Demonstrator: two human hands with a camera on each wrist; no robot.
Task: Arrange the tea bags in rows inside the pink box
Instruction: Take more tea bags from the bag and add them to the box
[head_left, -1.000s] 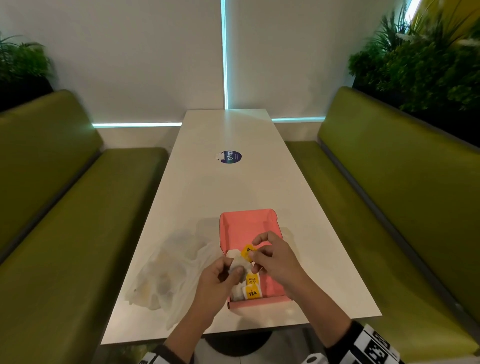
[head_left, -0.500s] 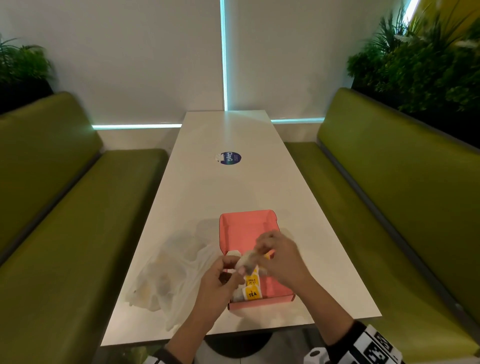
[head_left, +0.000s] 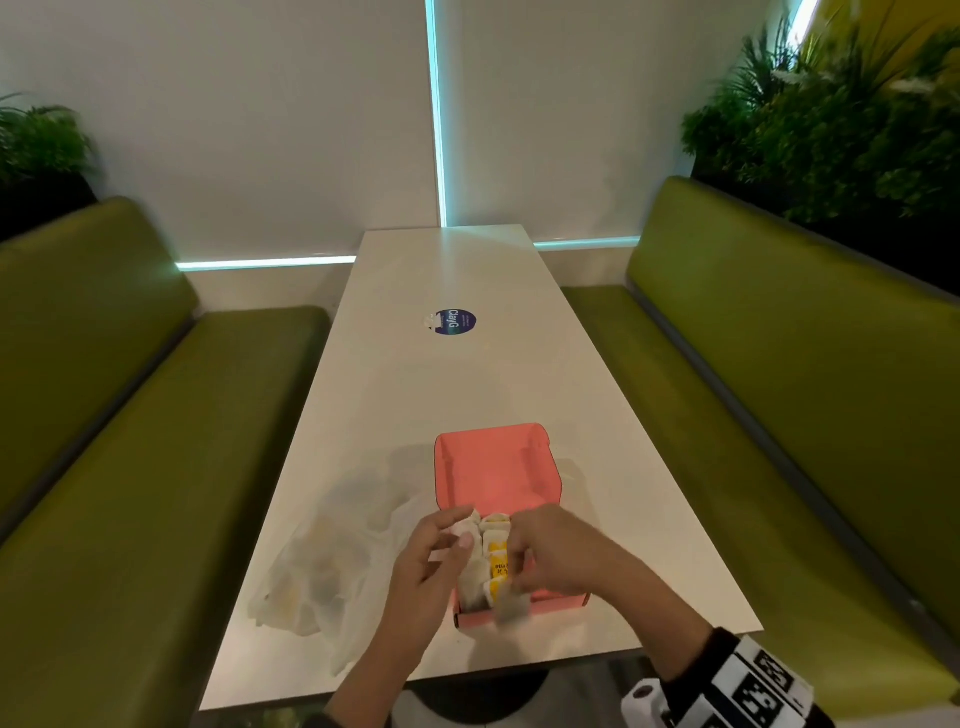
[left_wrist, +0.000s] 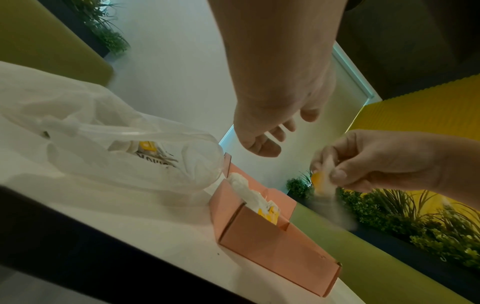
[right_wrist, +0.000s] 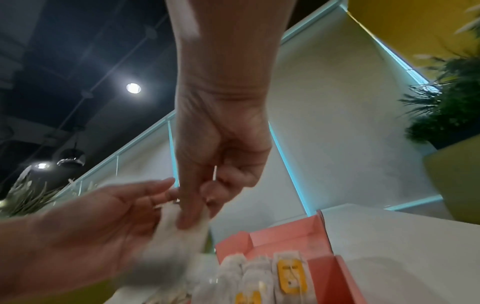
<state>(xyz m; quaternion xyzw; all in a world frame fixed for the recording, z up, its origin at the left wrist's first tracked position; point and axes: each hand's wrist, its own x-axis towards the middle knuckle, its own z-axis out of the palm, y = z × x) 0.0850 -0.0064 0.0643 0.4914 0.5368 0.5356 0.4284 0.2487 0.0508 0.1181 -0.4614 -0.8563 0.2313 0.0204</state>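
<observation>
The right hand (head_left: 550, 556) is hovering over the near end of the pink box (head_left: 493, 467), pinching one tea bag (left_wrist: 323, 185) between thumb and fingertips so that it is dangling freely; the bag is blurred, so its exact shape cannot be told. Holding it by the top is probably letting it hang straight before it is being lowered into a row. The left hand (head_left: 431, 566) is sitting just beside it at the box's near left corner with its fingers relaxed and spread; from the wrist views it is gripping nothing, and seems to be waiting to steady or guide the bag.

The box is lying open near the table's (head_left: 467, 384) near edge, its lid tilted up at the far side. Several tea bags (right_wrist: 259, 275) with yellow tags are already lying side by side along its near left part, while the right part and far end are showing bare pink floor, so the task looks partly done.

A thin plastic bag (left_wrist: 103, 131) holding more tea bags is slumping on the table just left of the box, touching its left wall. A round sticker (head_left: 455, 321) is sitting well apart toward the far end. The left hand and the rows already laid are crowding the landing spot.
</observation>
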